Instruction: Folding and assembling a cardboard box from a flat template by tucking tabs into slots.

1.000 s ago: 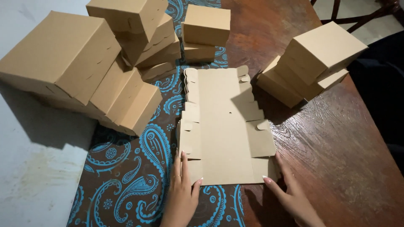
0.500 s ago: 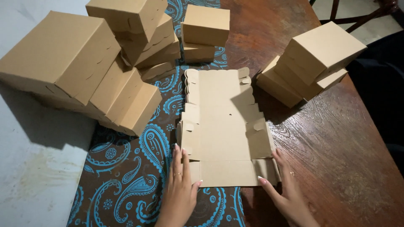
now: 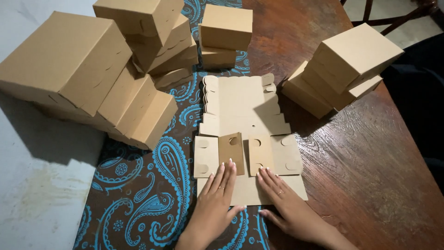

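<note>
Both your hands lie flat and open on the box blank (image 3: 245, 134). Your left hand (image 3: 216, 196) presses down near a brown flap (image 3: 231, 152) that is folded in over the middle. Your right hand (image 3: 283, 200) presses down near the other flap (image 3: 261, 154), just beside the first one. Neither hand grips anything; the fingers are stretched out on the card.

That blank lies flat on the table, partly on the blue and brown cloth (image 3: 157, 203) and partly on the bare wood (image 3: 370, 180). Its far end has a wavy edge.

On your left sits a big pile of made boxes (image 3: 92, 78), some leaning on each other. Two more boxes (image 3: 224, 37) are stacked past the far end of the blank. On your right is a smaller stack (image 3: 340, 69) on the wood, close to the blank.
</note>
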